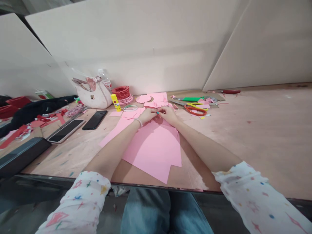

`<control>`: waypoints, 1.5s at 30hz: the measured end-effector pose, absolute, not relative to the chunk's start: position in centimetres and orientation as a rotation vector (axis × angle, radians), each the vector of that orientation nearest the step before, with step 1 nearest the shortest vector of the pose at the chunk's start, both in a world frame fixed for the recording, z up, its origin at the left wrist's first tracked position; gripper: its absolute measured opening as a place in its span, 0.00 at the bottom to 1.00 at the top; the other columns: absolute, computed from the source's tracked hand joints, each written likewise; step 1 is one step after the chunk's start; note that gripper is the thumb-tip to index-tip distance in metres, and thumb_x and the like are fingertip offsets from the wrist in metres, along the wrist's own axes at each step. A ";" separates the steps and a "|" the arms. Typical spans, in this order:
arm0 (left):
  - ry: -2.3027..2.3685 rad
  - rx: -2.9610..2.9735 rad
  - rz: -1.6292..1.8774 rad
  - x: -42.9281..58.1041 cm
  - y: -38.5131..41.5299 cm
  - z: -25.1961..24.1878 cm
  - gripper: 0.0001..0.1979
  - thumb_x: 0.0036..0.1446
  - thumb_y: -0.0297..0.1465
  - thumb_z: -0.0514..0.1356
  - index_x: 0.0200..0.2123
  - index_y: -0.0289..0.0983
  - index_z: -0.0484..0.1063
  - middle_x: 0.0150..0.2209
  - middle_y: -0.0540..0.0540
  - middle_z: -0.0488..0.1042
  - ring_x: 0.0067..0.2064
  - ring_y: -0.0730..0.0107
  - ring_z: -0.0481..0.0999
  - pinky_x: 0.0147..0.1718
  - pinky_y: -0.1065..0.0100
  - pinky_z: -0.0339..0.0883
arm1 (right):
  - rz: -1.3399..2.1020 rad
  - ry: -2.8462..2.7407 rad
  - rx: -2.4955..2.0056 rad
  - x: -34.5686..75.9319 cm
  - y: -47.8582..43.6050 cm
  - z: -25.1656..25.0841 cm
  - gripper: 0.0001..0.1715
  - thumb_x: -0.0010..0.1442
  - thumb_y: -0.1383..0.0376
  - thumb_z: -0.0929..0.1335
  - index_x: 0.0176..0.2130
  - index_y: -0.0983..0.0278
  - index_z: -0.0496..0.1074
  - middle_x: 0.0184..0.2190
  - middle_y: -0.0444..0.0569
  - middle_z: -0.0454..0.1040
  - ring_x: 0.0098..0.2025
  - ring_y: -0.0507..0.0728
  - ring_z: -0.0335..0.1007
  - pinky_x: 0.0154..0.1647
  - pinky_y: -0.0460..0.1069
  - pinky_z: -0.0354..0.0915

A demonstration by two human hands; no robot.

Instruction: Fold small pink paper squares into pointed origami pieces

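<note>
My left hand [148, 115] and my right hand [168, 115] meet above the far part of some pink paper sheets [151, 146]. The fingers of both are pinched together, the tips almost touching. Whatever sits between them is too small to make out, though pink paper lies right beneath. Just beyond the hands are small pink paper pieces [159, 99] and a scallop-edged pink paper disc [143, 98]. Scissors with orange-red handles [196, 110] lie to the right of my right hand. A yellow glue stick [115, 102] stands upright to the left.
Green-handled scissors [192, 99] and a red-handled tool [230, 92] lie at the back right. On the left are a roll of tape [130, 108], red cord coils [121, 94], a white handbag [94, 94], a black phone [95, 120] and another phone [66, 131]. A white board [136, 42] stands behind.
</note>
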State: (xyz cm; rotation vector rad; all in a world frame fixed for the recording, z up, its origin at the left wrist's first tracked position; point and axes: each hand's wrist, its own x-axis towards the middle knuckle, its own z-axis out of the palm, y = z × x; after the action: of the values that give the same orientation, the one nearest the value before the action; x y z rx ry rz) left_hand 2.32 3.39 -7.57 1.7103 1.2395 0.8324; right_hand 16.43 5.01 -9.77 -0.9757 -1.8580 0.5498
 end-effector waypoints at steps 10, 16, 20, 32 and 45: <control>1.094 1.350 0.774 1.7 4.2 -7.6 0.14 0.48 0.32 0.57 0.40 0.36 0.71 0.36 0.43 0.75 0.34 0.75 0.75 0.21 0.81 0.60 | 0.597 -1.873 -0.982 16.6 5.4 -9.9 0.08 0.48 0.70 0.64 0.29 0.68 0.73 0.28 0.49 0.72 0.29 0.51 0.65 0.31 0.47 0.62; 1.033 1.367 0.763 1.4 4.0 -7.5 0.16 0.49 0.29 0.57 0.43 0.36 0.69 0.38 0.41 0.76 0.37 0.71 0.76 0.25 0.79 0.65 | 0.649 -1.865 -0.991 16.8 5.6 -9.9 0.10 0.49 0.69 0.64 0.31 0.69 0.74 0.28 0.49 0.73 0.27 0.51 0.66 0.29 0.46 0.62; 1.017 1.376 0.757 1.4 3.8 -7.4 0.15 0.50 0.29 0.56 0.44 0.36 0.69 0.39 0.41 0.75 0.39 0.68 0.76 0.23 0.79 0.65 | 0.663 -1.850 -0.984 16.8 5.6 -9.8 0.11 0.49 0.68 0.65 0.32 0.69 0.74 0.28 0.50 0.73 0.28 0.51 0.66 0.29 0.46 0.62; 1.128 1.545 0.819 2.2 3.4 -7.6 0.17 0.50 0.27 0.54 0.45 0.35 0.68 0.39 0.42 0.75 0.37 0.73 0.75 0.24 0.81 0.63 | 0.655 -1.834 -1.006 16.9 5.6 -9.8 0.09 0.46 0.67 0.65 0.29 0.68 0.73 0.23 0.46 0.71 0.25 0.50 0.62 0.26 0.45 0.59; 1.042 1.545 0.785 1.6 3.4 -7.5 0.19 0.50 0.28 0.55 0.47 0.35 0.68 0.38 0.41 0.75 0.37 0.71 0.75 0.24 0.80 0.64 | 0.705 -1.819 -0.992 16.9 5.4 -9.6 0.10 0.48 0.65 0.64 0.30 0.68 0.73 0.24 0.47 0.72 0.26 0.51 0.64 0.27 0.46 0.61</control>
State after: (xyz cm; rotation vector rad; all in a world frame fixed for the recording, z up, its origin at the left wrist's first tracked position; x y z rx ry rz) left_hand 1.63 3.39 -7.53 1.5450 1.0419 0.7854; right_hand 16.91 5.44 -9.63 -0.9924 -1.8192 0.7055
